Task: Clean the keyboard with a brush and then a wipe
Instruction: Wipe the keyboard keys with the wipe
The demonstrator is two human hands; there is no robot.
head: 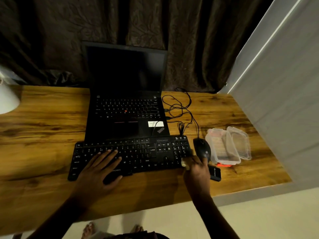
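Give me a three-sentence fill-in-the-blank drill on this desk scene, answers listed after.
1. The left hand rests flat on the ___ half of the black full-size keyboard.
2. The right hand pinches a small pale item at that keyboard's ___ end.
3. The black wired mouse lies ___ the keyboard and the clear plastic box.
Answers: left; right; between.

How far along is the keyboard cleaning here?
Done: plastic box open. In hand: left hand flat on the keyboard, right hand holds a small pale item at its right end; brush or wipe, too blurred to tell. Left: so remaining steps unclear.
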